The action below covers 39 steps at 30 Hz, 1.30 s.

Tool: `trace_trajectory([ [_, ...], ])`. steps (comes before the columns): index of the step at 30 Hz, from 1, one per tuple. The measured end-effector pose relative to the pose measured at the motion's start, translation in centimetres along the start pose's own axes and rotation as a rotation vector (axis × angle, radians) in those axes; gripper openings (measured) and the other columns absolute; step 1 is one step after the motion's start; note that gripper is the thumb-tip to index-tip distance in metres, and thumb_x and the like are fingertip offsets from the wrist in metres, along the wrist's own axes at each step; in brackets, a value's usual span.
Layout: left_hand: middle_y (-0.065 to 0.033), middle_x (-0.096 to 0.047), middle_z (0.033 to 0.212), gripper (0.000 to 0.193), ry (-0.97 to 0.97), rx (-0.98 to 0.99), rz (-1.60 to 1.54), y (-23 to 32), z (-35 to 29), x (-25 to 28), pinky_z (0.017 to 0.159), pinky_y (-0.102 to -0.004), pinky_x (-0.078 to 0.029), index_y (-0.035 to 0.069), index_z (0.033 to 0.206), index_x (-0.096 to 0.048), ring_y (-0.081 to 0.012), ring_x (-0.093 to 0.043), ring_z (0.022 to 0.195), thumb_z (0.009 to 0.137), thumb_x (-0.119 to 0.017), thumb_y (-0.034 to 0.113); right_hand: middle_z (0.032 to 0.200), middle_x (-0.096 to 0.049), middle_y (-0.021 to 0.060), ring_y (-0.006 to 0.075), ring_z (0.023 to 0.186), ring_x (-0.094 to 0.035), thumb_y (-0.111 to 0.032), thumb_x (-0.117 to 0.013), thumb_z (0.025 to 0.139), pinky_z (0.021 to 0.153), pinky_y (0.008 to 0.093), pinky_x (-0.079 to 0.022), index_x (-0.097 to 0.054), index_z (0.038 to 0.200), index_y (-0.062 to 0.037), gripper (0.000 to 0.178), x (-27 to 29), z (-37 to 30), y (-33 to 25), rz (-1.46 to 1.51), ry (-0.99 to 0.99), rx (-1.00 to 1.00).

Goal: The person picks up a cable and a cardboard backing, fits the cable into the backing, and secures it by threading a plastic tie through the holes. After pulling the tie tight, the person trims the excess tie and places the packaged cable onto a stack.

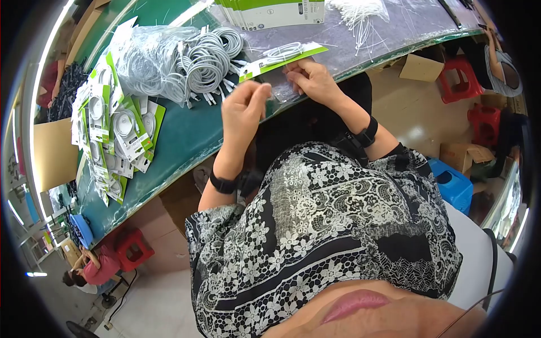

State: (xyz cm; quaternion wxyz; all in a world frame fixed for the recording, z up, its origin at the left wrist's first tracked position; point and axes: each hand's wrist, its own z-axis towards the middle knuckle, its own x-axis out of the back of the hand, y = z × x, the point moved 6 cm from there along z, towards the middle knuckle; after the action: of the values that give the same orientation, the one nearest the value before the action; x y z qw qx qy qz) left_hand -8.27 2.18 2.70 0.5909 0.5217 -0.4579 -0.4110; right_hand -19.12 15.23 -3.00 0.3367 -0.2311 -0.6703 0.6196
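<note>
Coiled white cable (283, 52) sits on a flat green-and-white card (276, 65) near the front edge of the green-and-grey tabletop (189, 130). From here I see the person's right hand (315, 82) curled at the card's lower edge, and the left hand (244, 106) near it, thumb against bent fingers; I cannot tell whether either pinches anything. Leftward lies a clear plastic bag (147, 63).

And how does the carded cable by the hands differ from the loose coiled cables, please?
The carded cable is one coil on a green-and-white card; the loose coiled cables form a bare heap. The carded cable looks elongated; many loose coiled cables look rounder. Both are pale.
</note>
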Motion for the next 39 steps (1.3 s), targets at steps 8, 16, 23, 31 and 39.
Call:
trace_trajectory([
  [8, -0.0087, -0.059, 0.082, 0.014, 0.137, -0.486, 0.75, 1.8, 3.4, -0.4, 0.063, -0.0342, -0.045, 0.001, 0.082, -0.064, -0.0236, -0.057, 0.07, 0.076, -0.07, 0.012, 0.077, -0.06, 0.0036, 0.0088, 0.062, -0.057, -0.012, -0.057, 0.091, 0.053, 0.0228, -0.048, -0.061, 0.098, 0.0023, 0.017, -0.1, -1.1, 0.5, 0.121, -0.008, -0.062],
  [16, -0.0104, -0.057, 0.078, 0.01, -0.059, -0.353, 0.655, -0.4, 5.5, 0.1, 0.063, -0.0373, -0.045, 0.002, 0.079, -0.062, -0.0297, -0.056, 0.07, 0.077, -0.068, 0.01, 0.072, -0.059, 0.0032, 0.0082, 0.058, -0.056, -0.015, -0.059, 0.09, 0.05, 0.0225, -0.047, -0.063, 0.097, 0.002, 0.019, -0.7, -0.4, 1.2, 0.149, 0.081, -0.145],
  [23, -0.0106, -0.054, 0.074, 0.011, 0.017, -0.466, 0.728, 1.2, 4.5, 0.3, 0.061, -0.0366, -0.044, 0.002, 0.076, -0.061, -0.0292, -0.055, 0.069, 0.078, -0.068, 0.011, 0.072, -0.059, 0.0037, 0.008, 0.058, -0.054, -0.016, -0.058, 0.091, 0.052, 0.0223, -0.045, -0.064, 0.097, 0.0001, 0.018, -0.6, -0.1, 1.0, 0.102, 0.102, -0.066],
  [31, -0.003, -0.058, 0.086, 0.028, -0.199, 0.475, -0.811, -6.0, -1.3, -4.9, 0.061, -0.0287, -0.046, 0.006, 0.101, -0.059, -0.0135, -0.055, 0.074, 0.09, -0.06, 0.031, 0.079, -0.063, 0.006, 0.0104, 0.067, -0.058, -0.011, -0.059, 0.089, 0.061, 0.0256, -0.047, -0.062, 0.098, 0.0019, 0.016, -0.9, -0.3, 0.6, 0.233, 0.123, -0.101],
  [39, -0.0072, -0.06, 0.101, 0.039, -0.037, 0.351, -1.307, -8.1, 2.1, -4.2, 0.066, -0.0271, -0.049, 0.005, 0.117, -0.052, -0.0164, -0.057, 0.081, 0.095, -0.051, 0.037, 0.084, -0.065, 0.0116, 0.0197, 0.076, -0.063, -0.004, -0.058, 0.087, 0.069, 0.031, -0.049, -0.062, 0.099, -0.0002, 0.014, -0.9, -1.1, -0.8, 0.001, 0.23, 0.222],
])
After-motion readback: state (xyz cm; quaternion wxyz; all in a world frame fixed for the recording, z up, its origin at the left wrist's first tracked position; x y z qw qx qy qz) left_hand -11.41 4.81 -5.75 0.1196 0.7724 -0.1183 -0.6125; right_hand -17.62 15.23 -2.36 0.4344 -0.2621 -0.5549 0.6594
